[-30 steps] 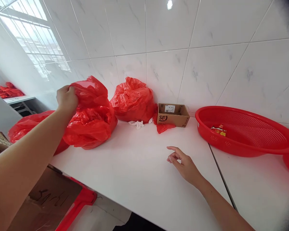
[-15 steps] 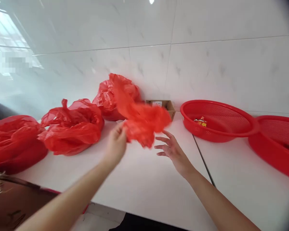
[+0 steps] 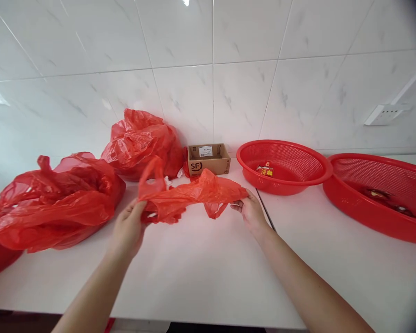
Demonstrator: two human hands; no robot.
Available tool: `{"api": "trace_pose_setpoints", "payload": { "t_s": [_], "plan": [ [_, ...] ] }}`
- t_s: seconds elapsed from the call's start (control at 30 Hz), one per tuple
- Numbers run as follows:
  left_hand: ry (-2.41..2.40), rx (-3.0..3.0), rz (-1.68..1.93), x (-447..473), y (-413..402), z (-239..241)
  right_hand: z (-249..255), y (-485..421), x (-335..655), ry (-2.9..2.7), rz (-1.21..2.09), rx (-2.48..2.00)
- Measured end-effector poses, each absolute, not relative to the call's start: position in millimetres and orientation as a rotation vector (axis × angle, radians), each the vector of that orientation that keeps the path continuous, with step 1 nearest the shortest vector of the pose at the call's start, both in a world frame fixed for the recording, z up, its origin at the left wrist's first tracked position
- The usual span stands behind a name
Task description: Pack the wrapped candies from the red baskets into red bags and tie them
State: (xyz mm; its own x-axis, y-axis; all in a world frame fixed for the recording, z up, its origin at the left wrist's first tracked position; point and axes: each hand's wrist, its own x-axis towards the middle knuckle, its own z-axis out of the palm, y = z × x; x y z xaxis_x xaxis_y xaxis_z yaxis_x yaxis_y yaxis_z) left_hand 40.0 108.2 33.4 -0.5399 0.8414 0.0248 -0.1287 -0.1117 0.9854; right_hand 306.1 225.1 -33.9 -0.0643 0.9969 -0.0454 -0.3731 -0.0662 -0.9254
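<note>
Place: kitchen-type prep rm or small packing spot; can't tell which.
Wall: glossy white tiles (image 3: 242, 32) w/ grey veining, thin grout lines, covering all of the wall in view.
Counter: smooth white counter (image 3: 201, 268) running along the wall, dark seam right of ctr.
Power: white wall socket (image 3: 384, 114) above counter, right side.
Baskets: red sieve basket (image 3: 284, 162) + second red basket (image 3: 377, 194), perforated plastic.
Bags: stuffed red bag (image 3: 142, 138) at wall, another stuffed bag (image 3: 55, 203) at left, loose red bag (image 3: 194, 194) at ctr.
Box: small cardboard box (image 3: 208, 159), "SF" print + label.
</note>
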Motion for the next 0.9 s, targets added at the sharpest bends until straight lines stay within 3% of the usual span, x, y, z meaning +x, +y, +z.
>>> {"api": "trace_pose_setpoints", "payload": {
  "t_s": [0.2,0.4,0.53,0.67,0.77,0.83,0.9],
  "plan": [
    [1.333,1.005,1.843,19,87,92,-37,223,302,-0.874,1.436,-0.947],
    [1.350,0.974,1.955,-5,81,120,-41,228,308,-0.814,1.451,-0.957],
    [1.654,1.214,1.974,-9,81,101,-46,232,309,-0.791,1.445,-0.965],
    [1.822,1.630,1.982,29,73,45,-49,233,311,-0.754,1.405,-0.960],
    [1.813,2.670,1.118,57,74,-2,-48,233,312,-0.758,1.376,-0.973],
    [1.871,2.757,0.603,59,84,-24,-47,234,313,-0.765,1.352,-0.989],
    [2.045,2.650,0.518,47,101,-31,-47,235,314,-0.771,1.330,-1.001]
  ]
}}
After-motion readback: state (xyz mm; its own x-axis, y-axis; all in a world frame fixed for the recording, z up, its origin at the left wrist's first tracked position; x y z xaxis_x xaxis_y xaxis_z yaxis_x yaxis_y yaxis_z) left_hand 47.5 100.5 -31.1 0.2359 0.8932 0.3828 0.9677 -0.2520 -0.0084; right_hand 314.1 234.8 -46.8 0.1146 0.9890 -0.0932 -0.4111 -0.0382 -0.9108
